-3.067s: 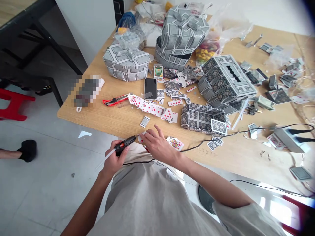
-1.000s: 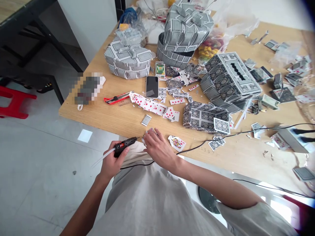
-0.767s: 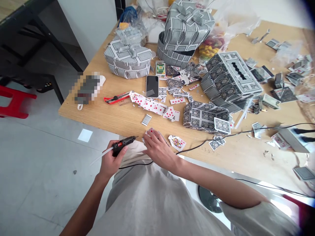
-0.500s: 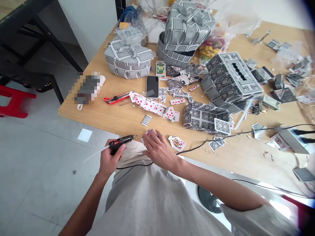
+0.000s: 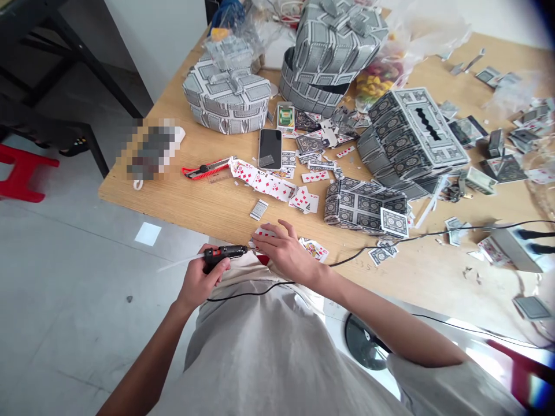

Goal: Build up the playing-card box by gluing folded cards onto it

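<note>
the right hand (image 5: 289, 257) lies flat with fingers spread at lower centre of the frame, covering most of a small red-pip card piece (image 5: 261, 232) at the near edge of the wooden surface (image 5: 186, 199); how much card lies under the palm cannot be seen. the left hand (image 5: 200, 281) has its grip closed around a black glue gun (image 5: 225, 252), whose tip points right and sits just beside the card piece; whether it touches is too fine to tell. a clear glue stick (image 5: 178, 263) juts out to the left, and the gun's black cord (image 5: 247, 293) crosses the person's light shirt. a patch in the upper left of the surface is pixelated out. one phone (image 5: 270, 148) lies face up with a dark screen, and one red box cutter (image 5: 206, 169) lies left of it. three boxes clad in grey card backs stand toward the top: a round box (image 5: 226, 99), a taller lidded box (image 5: 329, 52) cut off by the top edge, and a slotted box (image 5: 411, 133). a fan of red-pip cards (image 5: 269, 186) lies mid-frame, its count unclear. a small green card packet (image 5: 285, 116) carries print too small to read.
</note>
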`<state>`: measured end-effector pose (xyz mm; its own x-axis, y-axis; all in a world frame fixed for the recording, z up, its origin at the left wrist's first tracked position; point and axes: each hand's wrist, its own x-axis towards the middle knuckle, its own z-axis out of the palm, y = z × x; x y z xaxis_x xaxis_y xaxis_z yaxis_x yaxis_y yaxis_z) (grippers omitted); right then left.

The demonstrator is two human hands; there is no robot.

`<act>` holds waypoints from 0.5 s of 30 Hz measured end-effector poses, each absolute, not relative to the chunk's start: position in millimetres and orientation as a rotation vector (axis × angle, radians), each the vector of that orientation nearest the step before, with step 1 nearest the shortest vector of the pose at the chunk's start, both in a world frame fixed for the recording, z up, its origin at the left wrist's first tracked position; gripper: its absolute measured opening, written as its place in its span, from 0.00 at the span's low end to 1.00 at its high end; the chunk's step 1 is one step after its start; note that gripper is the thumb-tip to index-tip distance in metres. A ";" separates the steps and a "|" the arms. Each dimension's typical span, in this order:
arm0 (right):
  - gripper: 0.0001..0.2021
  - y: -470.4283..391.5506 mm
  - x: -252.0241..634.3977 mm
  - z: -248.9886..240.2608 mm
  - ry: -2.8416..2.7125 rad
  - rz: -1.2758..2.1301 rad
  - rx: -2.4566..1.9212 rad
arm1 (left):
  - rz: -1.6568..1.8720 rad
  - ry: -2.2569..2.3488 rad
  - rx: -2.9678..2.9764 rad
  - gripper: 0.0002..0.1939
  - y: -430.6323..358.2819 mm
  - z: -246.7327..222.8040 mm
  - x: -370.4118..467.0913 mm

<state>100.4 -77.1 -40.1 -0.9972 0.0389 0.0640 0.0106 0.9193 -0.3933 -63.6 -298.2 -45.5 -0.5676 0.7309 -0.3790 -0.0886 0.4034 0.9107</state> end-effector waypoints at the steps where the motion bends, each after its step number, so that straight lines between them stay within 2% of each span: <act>1: 0.17 -76.5 100.2 -40.3 -3.012 0.617 -0.040 | 1.253 1.832 0.550 0.18 -298.0 -46.4 -63.6; 6: 0.15 -77.2 99.8 -39.4 -3.013 0.576 -0.032 | 1.234 1.799 0.557 0.17 -298.4 -50.4 -65.7; 15: 0.15 -78.2 99.6 -39.5 -3.007 0.539 -0.026 | 1.223 1.782 0.566 0.16 -299.1 -53.5 -68.7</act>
<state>99.6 -78.2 -39.5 -0.9961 0.0321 0.0821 0.0016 0.9377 -0.3474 -68.7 -299.1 -53.5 -0.5120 0.7580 -0.4041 -0.1044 0.4121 0.9051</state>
